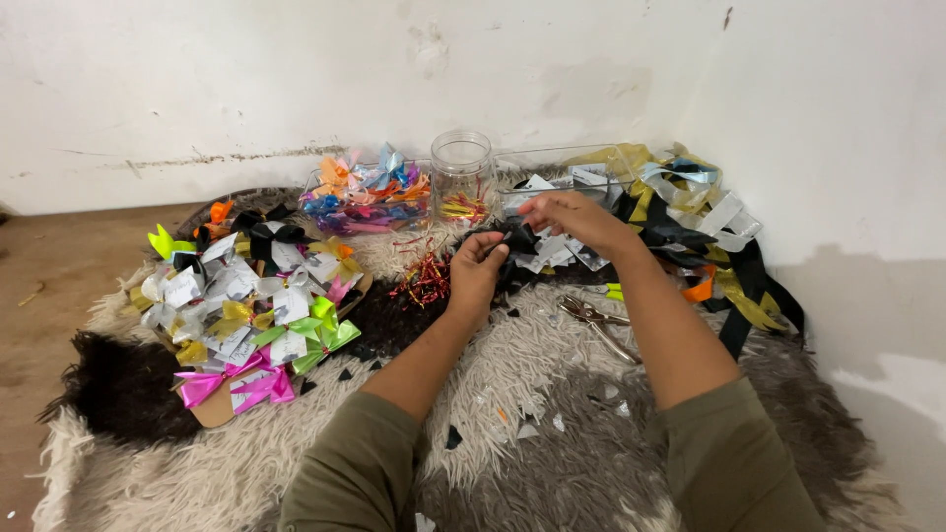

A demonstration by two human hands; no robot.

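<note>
Bare rug (552, 394) nearby; glass jar (463, 177), probably scissors (596, 320), crowd ahead.

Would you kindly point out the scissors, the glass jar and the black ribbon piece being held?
scissors (596, 320), head view, on the pivot of the blades.
glass jar (462, 172), head view, on its clear wall.
black ribbon piece (518, 237), head view, between both hands.

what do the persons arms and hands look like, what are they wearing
Both arms wear olive-green sleeves pushed up above the elbow: the left sleeve and the right sleeve. The forearms are bare. The left hand and right hand are bare too, with no gloves; no rings, watch or bracelets can be made out.
</note>
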